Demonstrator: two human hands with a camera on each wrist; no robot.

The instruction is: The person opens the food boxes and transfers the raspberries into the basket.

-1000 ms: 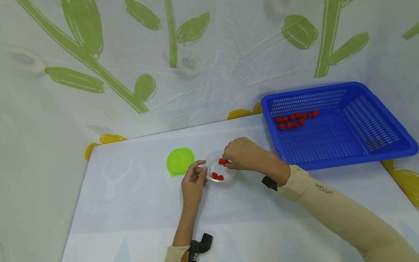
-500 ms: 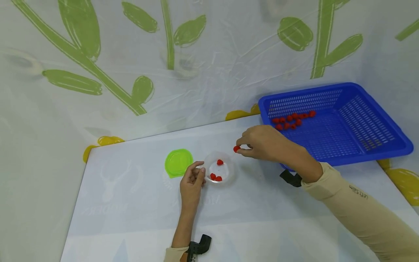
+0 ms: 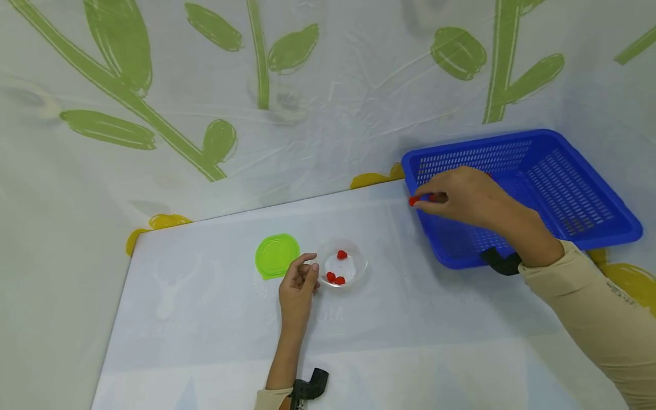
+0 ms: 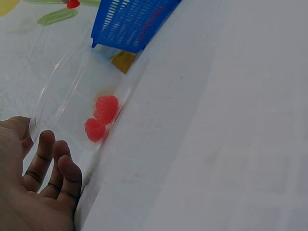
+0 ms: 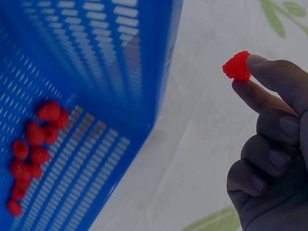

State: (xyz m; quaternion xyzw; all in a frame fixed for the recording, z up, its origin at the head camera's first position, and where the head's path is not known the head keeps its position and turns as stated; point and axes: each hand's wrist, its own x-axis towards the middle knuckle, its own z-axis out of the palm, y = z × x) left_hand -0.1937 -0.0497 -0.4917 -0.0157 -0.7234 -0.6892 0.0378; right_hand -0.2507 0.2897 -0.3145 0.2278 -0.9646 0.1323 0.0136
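Observation:
Between the right hand's (image 3: 468,196) thumb and index finger is a pinched red raspberry (image 5: 237,66), which overlaps the left rim of the blue basket (image 3: 443,256) in the head view. Inside that basket, several more raspberries (image 5: 34,134) lie grouped at one end, mostly hidden behind the hand in the head view. A clear plastic bowl (image 3: 361,265) stands on the table with three raspberries (image 3: 341,254) in it. Against the bowl's left side rests the left hand (image 3: 296,285), thumb and fingertips at the rim, its fingers loosely bent.
A bright green lid (image 3: 277,256) lies flat on the table, left of the bowl and behind the left hand. Behind the table (image 3: 205,319) rises a pale wall covering (image 3: 348,114) with green leaf patterns. The basket takes up the table's back right.
The right hand has lifted a raspberry out of the bowl and carried it right, up to the basket's rim. Three raspberries are left in the bowl. The left hand stays at the bowl.

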